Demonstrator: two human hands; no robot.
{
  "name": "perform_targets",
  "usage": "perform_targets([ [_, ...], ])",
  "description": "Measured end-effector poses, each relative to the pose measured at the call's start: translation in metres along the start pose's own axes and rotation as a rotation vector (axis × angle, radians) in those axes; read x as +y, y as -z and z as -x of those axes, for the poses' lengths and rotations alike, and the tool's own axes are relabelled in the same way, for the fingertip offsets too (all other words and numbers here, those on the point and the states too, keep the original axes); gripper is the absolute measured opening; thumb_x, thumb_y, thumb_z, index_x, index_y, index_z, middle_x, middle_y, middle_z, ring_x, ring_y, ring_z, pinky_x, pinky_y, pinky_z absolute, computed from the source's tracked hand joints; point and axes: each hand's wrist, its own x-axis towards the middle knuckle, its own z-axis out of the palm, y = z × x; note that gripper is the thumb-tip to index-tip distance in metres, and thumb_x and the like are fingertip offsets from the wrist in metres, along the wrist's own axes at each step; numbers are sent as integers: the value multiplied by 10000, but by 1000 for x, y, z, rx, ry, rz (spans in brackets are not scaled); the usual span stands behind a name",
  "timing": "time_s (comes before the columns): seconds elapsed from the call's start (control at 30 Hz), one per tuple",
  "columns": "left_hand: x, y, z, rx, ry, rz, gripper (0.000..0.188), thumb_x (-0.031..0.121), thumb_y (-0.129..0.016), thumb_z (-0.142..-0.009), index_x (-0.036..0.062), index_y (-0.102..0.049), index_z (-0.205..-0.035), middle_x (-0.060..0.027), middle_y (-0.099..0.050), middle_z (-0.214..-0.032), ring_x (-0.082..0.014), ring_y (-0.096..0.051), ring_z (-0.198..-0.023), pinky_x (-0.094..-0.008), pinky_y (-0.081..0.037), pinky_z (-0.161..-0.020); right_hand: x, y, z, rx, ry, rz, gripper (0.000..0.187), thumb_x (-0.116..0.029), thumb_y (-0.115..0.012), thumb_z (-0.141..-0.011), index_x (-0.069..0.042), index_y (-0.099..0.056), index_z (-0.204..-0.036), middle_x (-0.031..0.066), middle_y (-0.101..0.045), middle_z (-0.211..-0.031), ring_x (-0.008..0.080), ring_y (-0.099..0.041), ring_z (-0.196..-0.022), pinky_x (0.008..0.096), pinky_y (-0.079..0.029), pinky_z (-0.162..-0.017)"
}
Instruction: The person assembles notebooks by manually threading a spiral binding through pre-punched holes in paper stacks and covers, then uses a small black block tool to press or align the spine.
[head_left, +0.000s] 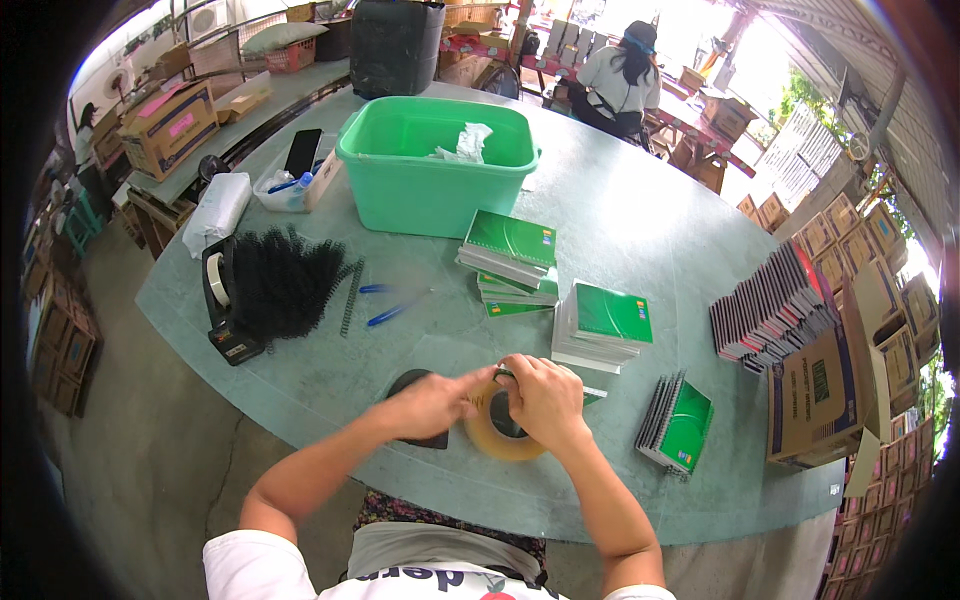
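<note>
My right hand [545, 398] is closed just above a wide roll of amber tape [483, 437], its fingers pinched at a small dark curved piece that I cannot make out. From the left, my left hand [425, 408] reaches over the roll's edge, forefinger stretched toward the right fingertips; motion smears its other fingers. Beneath the left wrist shows a flat black object [432, 441]. A green and white edge [594, 395], perhaps of a notebook, sticks out beyond the right hand. Beyond the hands stand stacks of green notebooks [613, 312].
Black spiral coils [285, 280] lie heaped at left beside a tape dispenser [232, 345] and blue pens [385, 316]. Farther back is a green tub [430, 205]. At right are spiral notebooks [686, 425], a dark notebook stack [765, 305] and a cardboard box [815, 395]. A person [620, 85] sits beyond.
</note>
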Motion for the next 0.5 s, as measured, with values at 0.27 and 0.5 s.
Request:
perform_targets([
  [0.27, 25, -1, -4, 545, -254, -61, 184, 174, -658, -834, 27, -671, -946, -117, -660, -826, -212, -617, -671, -307, -494, -636, -5, 0, -3, -2, -58, 42, 163, -259, -651, -792, -104, -617, -826, 37, -639, -741, 230, -626, -692, 365, -477, -584],
  [0.5, 20, -18, -15, 517, -143, -97, 278, 257, -570, -915, 4, -625, -815, -112, -611, -650, -226, -567, -538, -321, -456, -516, 3, 3, 4, 53, -15, -198, 116, -149, -665, -779, -97, -628, -875, 59, -653, -768, 263, -635, -694, 373, -492, -591],
])
